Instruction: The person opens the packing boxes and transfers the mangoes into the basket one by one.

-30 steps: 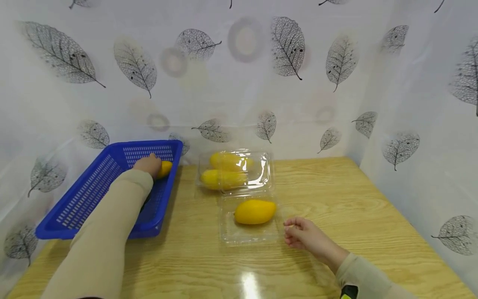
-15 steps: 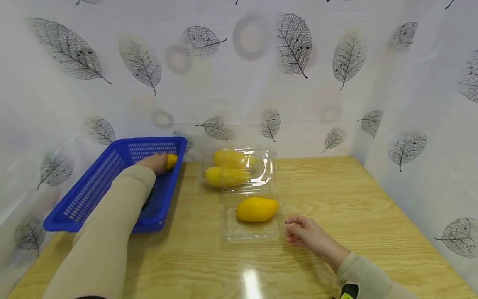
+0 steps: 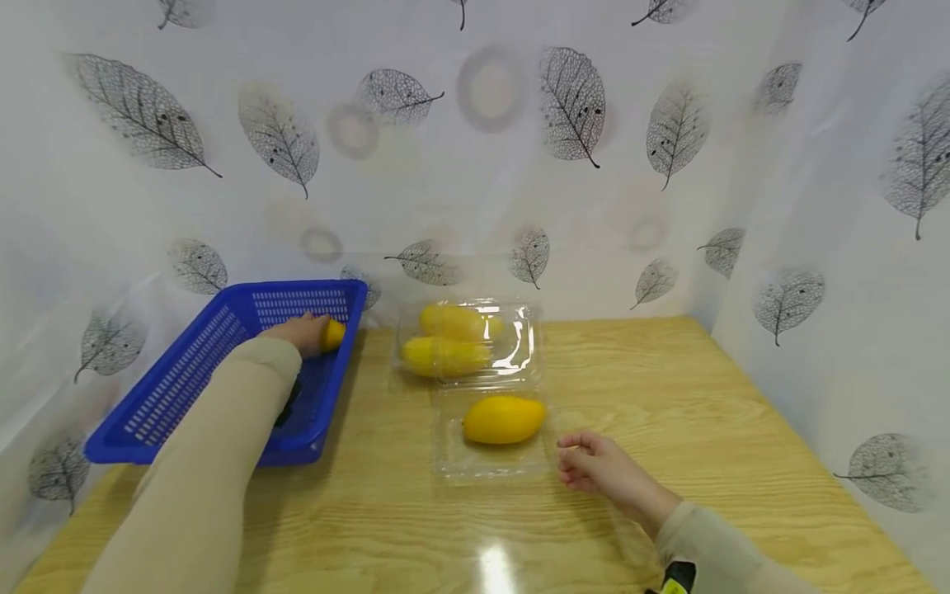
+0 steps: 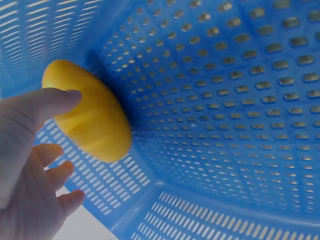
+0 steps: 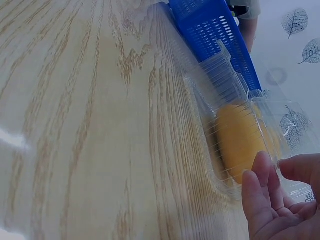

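Observation:
Inside the blue basket [image 3: 337, 396], my left hand [image 3: 300, 334] holds a yellow mango [image 4: 90, 112] near the basket's right wall. Its thumb lies across the mango in the left wrist view; the index finger is hidden, and the other fingers curl below. My right hand [image 3: 609, 474] is loosely curled beside the right edge of a clear plastic box [image 3: 475, 462]. The right wrist view shows a small gap between thumb and fingertips, close to the rim; contact is hard to tell. One mango [image 3: 503, 419] lies in that box, whose lid [image 3: 523, 346] stands raised.
Behind the lid, a second clear container [image 3: 397, 355] holds two mangoes [image 3: 445, 356]. A dark item [image 3: 288, 404] in the basket is partly hidden by my left sleeve. Everything stands on a wooden table [image 3: 631, 355], with a leaf-patterned curtain [image 3: 475, 181] around its back and right side.
My left hand has shifted slightly around the mango inside the basket. The right hand, the boxes and their mangoes stay in place, while the head view moves a little.

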